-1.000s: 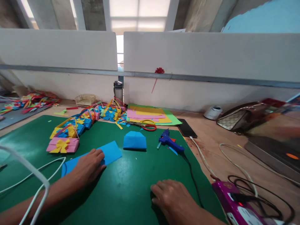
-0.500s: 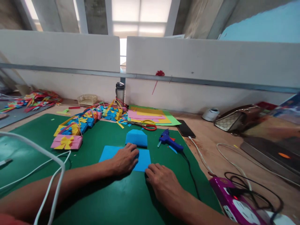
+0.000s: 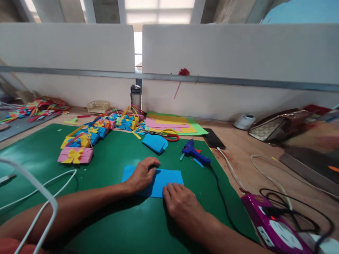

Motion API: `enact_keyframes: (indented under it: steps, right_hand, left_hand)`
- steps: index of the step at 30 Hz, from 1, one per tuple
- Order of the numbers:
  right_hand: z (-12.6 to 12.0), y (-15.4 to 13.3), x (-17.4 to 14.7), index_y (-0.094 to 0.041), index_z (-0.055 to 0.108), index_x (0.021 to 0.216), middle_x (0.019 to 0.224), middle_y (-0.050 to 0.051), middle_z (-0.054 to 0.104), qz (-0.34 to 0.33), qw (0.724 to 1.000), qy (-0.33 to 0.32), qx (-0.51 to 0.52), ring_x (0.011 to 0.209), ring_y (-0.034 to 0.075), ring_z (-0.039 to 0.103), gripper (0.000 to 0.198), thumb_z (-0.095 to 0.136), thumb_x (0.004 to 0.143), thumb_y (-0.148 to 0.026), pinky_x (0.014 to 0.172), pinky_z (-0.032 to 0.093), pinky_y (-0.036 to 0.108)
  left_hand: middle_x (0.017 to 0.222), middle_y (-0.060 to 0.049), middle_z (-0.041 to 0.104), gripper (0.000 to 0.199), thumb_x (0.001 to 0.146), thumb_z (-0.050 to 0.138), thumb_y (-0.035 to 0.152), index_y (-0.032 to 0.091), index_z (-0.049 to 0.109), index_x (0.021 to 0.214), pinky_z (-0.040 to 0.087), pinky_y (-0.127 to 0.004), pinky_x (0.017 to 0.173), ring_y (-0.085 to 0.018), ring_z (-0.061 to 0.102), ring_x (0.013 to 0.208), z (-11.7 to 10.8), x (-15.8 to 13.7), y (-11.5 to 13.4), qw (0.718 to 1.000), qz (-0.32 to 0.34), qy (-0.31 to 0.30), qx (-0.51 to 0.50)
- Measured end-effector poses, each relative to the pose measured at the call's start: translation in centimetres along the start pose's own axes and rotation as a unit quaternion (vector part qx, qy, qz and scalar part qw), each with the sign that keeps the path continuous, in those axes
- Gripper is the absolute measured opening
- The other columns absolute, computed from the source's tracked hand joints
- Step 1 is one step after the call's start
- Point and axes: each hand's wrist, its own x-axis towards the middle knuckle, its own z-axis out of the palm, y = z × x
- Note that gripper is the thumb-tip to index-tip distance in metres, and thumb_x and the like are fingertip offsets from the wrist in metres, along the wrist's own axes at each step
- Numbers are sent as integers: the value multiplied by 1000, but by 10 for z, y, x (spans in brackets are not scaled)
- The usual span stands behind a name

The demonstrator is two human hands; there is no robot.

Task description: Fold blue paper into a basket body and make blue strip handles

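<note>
A blue sheet of paper (image 3: 169, 176) is laid flat on a green mat (image 3: 124, 225), with its long edges running from side to side. Its left part is covered by the left hand (image 3: 143, 173), which is laid across it from the near left side. The fingers of this hand are bent, and their tips are partly hidden, so whether the paper is gripped or only pressed cannot be told. The near right corner region of the sheet is covered by the right hand (image 3: 181, 203). Its fingers are bent and kept narrow, side by side, over the near edge; whether the edge is pinched cannot be told.

Just beyond the sheet, a folded blue paper piece (image 3: 155, 143) is set at a slant. Beyond the sheet and to its right, a blue glue gun (image 3: 197, 155) is laid down, with its dark cord (image 3: 221, 194) trailed down past the sheet's right side. Farther beyond the sheet, scissors (image 3: 173, 137) are placed in front of stacked coloured paper (image 3: 168, 125). To the left of the sheet, well apart, a pink paper bag (image 3: 86, 156) is seen, decorated with a yellow bow (image 3: 74, 155).
</note>
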Motion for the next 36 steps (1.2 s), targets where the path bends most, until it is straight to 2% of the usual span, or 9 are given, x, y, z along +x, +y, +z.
enact_keyframes:
  steps: [4,9,12,16,20,23,26,31,36]
  right_hand:
    - [-4,-7,-1,-10,58,77,67,11,61,3,1000,-18,-15,58,22,56,15,49,71,1,49,37,32]
    - [-8,-3,-5,-10,58,79,70,11,61,-1,1000,-20,-20,61,23,56,16,47,72,-1,51,40,32]
    - [-14,1,-7,-12,57,78,68,9,60,2,999,-31,-9,59,22,55,16,47,72,-1,51,41,33]
    - [-16,1,-12,-12,58,80,72,10,63,25,998,22,48,66,21,58,14,46,79,-4,60,43,33]
    - [-11,4,-18,-11,59,96,91,13,67,41,985,98,134,84,23,60,23,42,92,-27,74,45,36]
    - [-7,9,-22,-13,60,95,90,11,67,43,982,94,159,84,22,60,23,38,93,-21,76,45,35]
    - [-7,15,-26,-16,61,83,79,8,66,46,979,74,186,74,18,60,28,35,89,-7,72,45,31]
    - [-8,24,-31,-18,54,65,60,3,58,91,954,70,278,55,14,52,33,33,89,-7,54,39,25]
    - [-10,38,-28,-19,59,77,63,1,63,177,911,23,373,56,13,58,23,40,89,-15,53,42,22]
  left_hand:
    - [105,-10,64,23,85,39,9,14,59,95,48,-33,91,-16,60,100,-7,-4,3,999,-5,11,-36]
    - [108,-11,62,17,85,50,23,16,61,97,46,-39,89,-21,57,101,-19,-28,19,998,57,-23,-33]
    - [104,-12,63,21,82,57,30,16,60,98,47,-43,81,-25,56,92,-21,-44,28,975,169,-90,112]
    - [83,-8,63,20,91,39,15,16,59,88,47,-36,68,-20,54,74,-22,-52,30,942,232,-110,216]
    - [78,-7,61,24,93,34,15,16,57,86,48,-31,64,-18,54,70,-21,-52,28,940,243,-130,199]
    - [81,-8,61,23,92,35,15,17,57,88,49,-29,65,-17,55,71,-22,-56,25,942,245,-142,179]
    - [89,-9,64,22,91,36,13,17,58,94,50,-30,69,-18,57,77,-30,-62,19,946,234,-146,168]
    - [92,-6,67,24,91,36,8,18,58,91,49,-30,72,-17,59,81,-51,-68,4,976,164,-107,97]
    - [72,-1,65,23,90,46,24,20,62,75,46,-27,65,-15,58,68,-59,-57,-3,993,-13,-119,-11]
